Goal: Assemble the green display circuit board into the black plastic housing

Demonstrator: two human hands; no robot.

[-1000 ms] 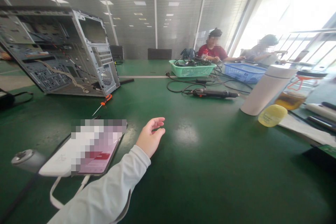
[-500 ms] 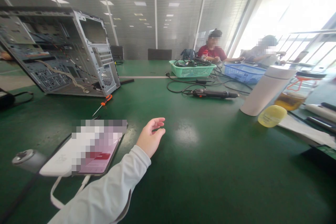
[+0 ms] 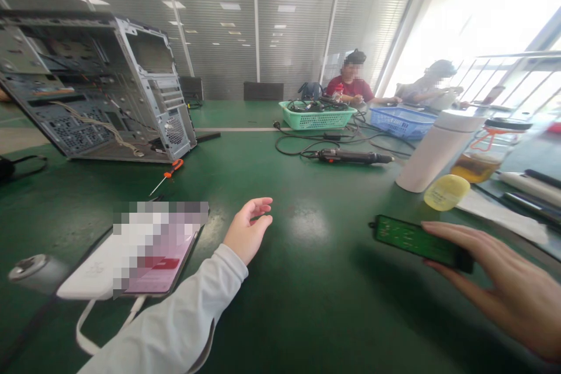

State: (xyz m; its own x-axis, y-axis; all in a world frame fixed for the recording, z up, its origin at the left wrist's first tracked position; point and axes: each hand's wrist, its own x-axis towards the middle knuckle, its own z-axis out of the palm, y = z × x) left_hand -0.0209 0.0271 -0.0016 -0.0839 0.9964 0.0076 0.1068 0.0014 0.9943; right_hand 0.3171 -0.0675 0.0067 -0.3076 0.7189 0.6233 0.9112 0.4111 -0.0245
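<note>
My right hand [image 3: 504, 280] has come in from the right edge, its thumb and fingers gripping a small green circuit board [image 3: 407, 239] with a black edge or housing. The board is held above the table, its green face towards me. At the middle, my left hand [image 3: 249, 228] rests at the end of a light grey sleeve, open and loosely curled, with a gap between thumb and fingers and nothing in it. Left of that forearm lie a phone [image 3: 153, 280] and a white power bank [image 3: 90, 272], a white cable running from them.
An open computer case [image 3: 131, 87] stands at left, an orange-handled screwdriver [image 3: 169, 174] before it. Further back are an electric screwdriver [image 3: 350, 156], a green basket [image 3: 318, 121] of cables and a blue basket [image 3: 397, 123]. A white bottle [image 3: 433, 152] stands right. Two people sit beyond.
My right hand has entered from the right, bringing the circuit board leftward; only the board's edge showed before. My left hand keeps its pose. The whole view has shifted slightly.
</note>
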